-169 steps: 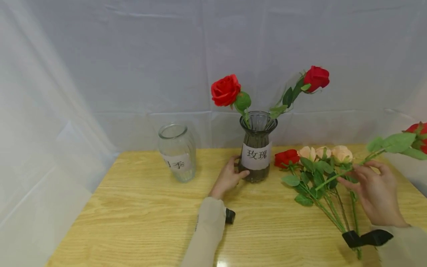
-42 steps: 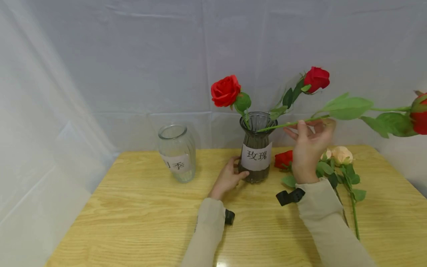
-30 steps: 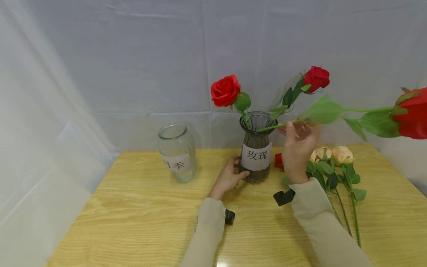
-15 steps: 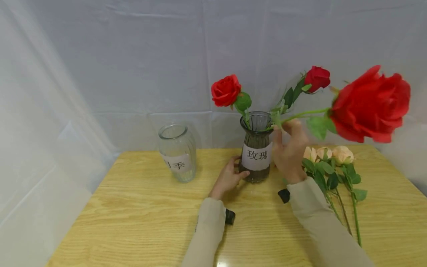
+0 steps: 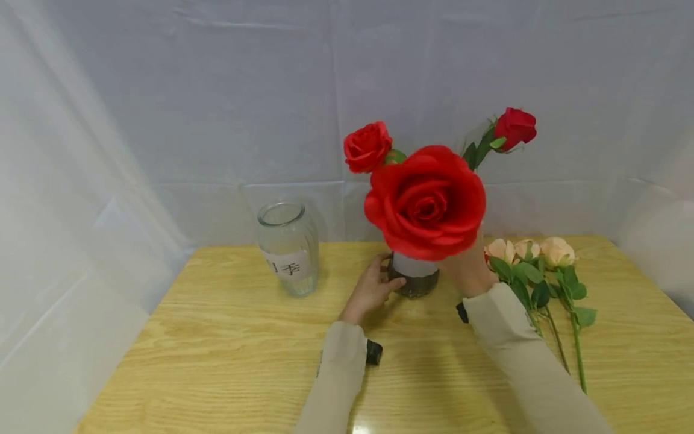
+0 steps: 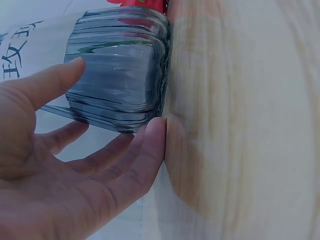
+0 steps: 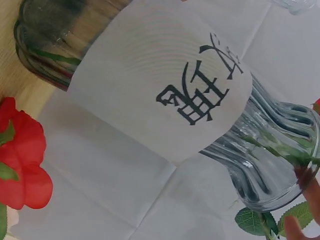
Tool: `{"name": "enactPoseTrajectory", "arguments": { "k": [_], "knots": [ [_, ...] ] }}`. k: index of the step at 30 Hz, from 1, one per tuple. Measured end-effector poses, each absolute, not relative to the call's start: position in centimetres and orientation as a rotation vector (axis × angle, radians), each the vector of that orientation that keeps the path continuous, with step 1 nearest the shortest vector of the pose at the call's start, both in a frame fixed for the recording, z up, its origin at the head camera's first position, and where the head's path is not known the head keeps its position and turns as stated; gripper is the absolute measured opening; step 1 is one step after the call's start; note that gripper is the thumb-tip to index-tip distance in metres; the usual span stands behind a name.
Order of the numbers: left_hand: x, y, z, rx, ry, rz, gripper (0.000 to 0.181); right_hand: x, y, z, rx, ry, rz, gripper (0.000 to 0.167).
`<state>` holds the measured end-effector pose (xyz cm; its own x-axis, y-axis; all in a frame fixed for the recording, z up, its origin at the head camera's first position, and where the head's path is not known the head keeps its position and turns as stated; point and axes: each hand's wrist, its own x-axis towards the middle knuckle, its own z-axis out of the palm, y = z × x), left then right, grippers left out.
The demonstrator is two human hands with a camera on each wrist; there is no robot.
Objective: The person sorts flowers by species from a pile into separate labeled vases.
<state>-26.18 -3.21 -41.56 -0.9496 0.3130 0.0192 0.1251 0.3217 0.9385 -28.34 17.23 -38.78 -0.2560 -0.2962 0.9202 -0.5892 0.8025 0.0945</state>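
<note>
Grips grey vase (image 5: 424, 288) with fingers of left hand (image 5: 371, 290); cannot tell finger grip of right hand (image 5: 470, 268), behind foremost red rose (image 5: 426, 205); seemingly mid-insertion; calls for guided lowering.

Studio-like corner, creased pale backdrop (image 5: 244, 108), wood-grain table (image 5: 228, 355)

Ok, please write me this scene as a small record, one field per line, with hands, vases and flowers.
Left hand: cups the base of the dark vase, thumb in front
Right hand: mostly hidden behind the large red rose; grip unclear
Dark vase: upright, with a paper label
Clear vase: upright, also labelled, left of the dark vase
Smaller roses: two, red, above the large one; lower stems hidden
Flowers on table: three peach blooms, one red bloom beside them
</note>
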Motion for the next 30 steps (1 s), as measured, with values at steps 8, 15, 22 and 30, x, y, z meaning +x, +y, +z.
{"name": "enactPoseTrajectory", "arguments": {
  "k": [8,15,22,30],
  "knots": [
    [-26.3,-3.1,-41.7,0.402,2.438,1.679,0.062,-24.8,13.2,-30.9,0.673,-1.900,0.450,0.009],
    [-26.2,-3.1,-41.5,0.403,2.432,1.680,0.062,-24.3,12.6,-30.5,0.611,-2.038,0.462,0.009],
    [-26.5,-3.1,-41.8,0.410,2.421,1.680,0.063,-23.5,12.5,-30.2,0.567,-2.051,0.427,0.014],
    [-26.5,-3.0,-41.6,0.357,2.426,1.669,0.063,-22.6,13.1,-30.2,0.598,-1.989,0.348,0.010]
  ]
}}
